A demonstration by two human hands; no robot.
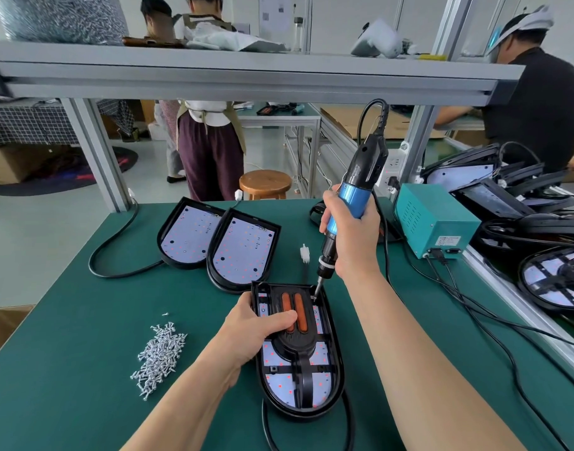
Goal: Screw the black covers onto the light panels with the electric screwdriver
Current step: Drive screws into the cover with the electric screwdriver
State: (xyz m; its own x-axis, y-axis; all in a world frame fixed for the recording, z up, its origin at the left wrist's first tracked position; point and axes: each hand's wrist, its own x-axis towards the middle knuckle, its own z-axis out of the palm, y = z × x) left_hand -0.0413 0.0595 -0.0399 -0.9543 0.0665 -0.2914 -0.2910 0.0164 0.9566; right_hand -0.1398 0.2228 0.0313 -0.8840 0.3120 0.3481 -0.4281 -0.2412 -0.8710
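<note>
At the far left of the green worktop (67, 320) we see one loose heap of small silver screws (160, 356), too many to count. Behind it lie two light panels with no covers, the first panel (186, 234) and the second panel (243, 252), side by side and touching, white faces up.

Nearest us is the third panel (323, 351), with the one black cover (292, 341) seated on it. Our left hand (256, 333) grips this panel at its left rim: the fingers (245, 303) curl over the edge and the thumb lies across the cover beside two orange strips. One white plug (304, 253) stands just behind the panel.

The single electric screwdriver (354, 196) leans a little to the right, its bit touching the cover's far right corner. Our right hand (350, 236) holds it, fingers (327, 216) closed round the blue barrel.

Further right sit one teal power box (432, 219) and a pile of several more panels (507, 196), their number unclear. Black cables cross the worktop.

A grey shelf (246, 70) spans overhead on metal posts. Beyond it we count one wooden stool (265, 183), other tables, and three people: two standing at the back, one in black at the right.
</note>
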